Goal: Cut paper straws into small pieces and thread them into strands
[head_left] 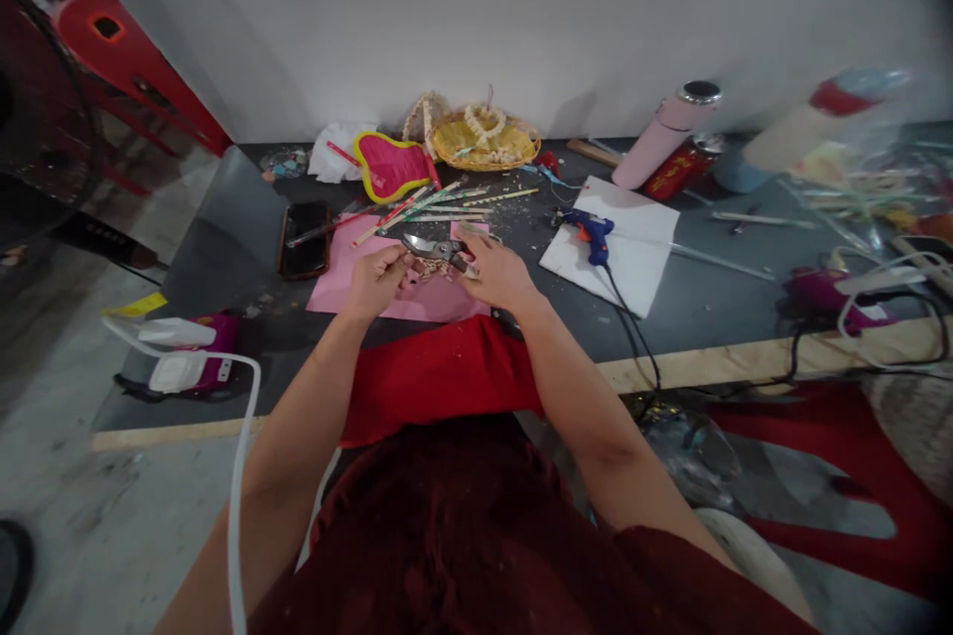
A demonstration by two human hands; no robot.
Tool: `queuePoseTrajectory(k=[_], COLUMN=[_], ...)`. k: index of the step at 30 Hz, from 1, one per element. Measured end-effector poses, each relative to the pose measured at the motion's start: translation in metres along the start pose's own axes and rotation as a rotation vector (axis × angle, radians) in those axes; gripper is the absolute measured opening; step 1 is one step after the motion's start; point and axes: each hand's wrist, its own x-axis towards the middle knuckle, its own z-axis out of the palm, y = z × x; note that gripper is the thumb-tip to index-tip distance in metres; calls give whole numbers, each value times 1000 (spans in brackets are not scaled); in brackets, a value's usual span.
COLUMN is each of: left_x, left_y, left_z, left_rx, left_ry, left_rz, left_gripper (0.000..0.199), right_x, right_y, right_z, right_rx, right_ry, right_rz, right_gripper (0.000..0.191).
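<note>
My right hand (495,268) is wrapped round the handles of pruning shears (432,247), whose blades point left. Just left of the blades, my left hand (378,278) is closed in a pinch; what it holds is too small to make out. Both hands are over a pink sheet (339,263) on the dark table. Small pale pieces (436,268) lie between the hands, below the shears. Several thin patterned sticks (447,208) are spread behind the shears.
A phone (305,238) lies left of the sheet. A yellow basket (483,151) and pink tray (394,167) stand behind. A blue glue gun (594,233) rests on a white board (647,263), its cable crossing the front edge. Bottles (662,139) stand at the back right.
</note>
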Motion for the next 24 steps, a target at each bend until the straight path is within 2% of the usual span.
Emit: queuePoseTrajectory(k=[5, 14, 16, 21, 24], left_x=[0, 0, 0, 1, 2], left_y=[2, 8, 8, 3, -1], left_z=[-2, -2, -1, 4, 5], left_rx=[60, 73, 64, 79, 76], left_ry=[-21, 9, 33, 179, 165], left_rz=[51, 35, 21, -28, -23], left_gripper=[29, 31, 31, 20, 22], right_x=[0, 0, 0, 0, 0], right_y=[-2, -9, -10, -10, -7], right_z=[-1, -5, -4, -1, -1], right_rx=[-22, -123, -123, -70, -45], right_ry=[-53, -69, -62, -34, -4], right_rz=[54, 99, 107, 121, 87], right_gripper=[58, 48, 48, 56, 60])
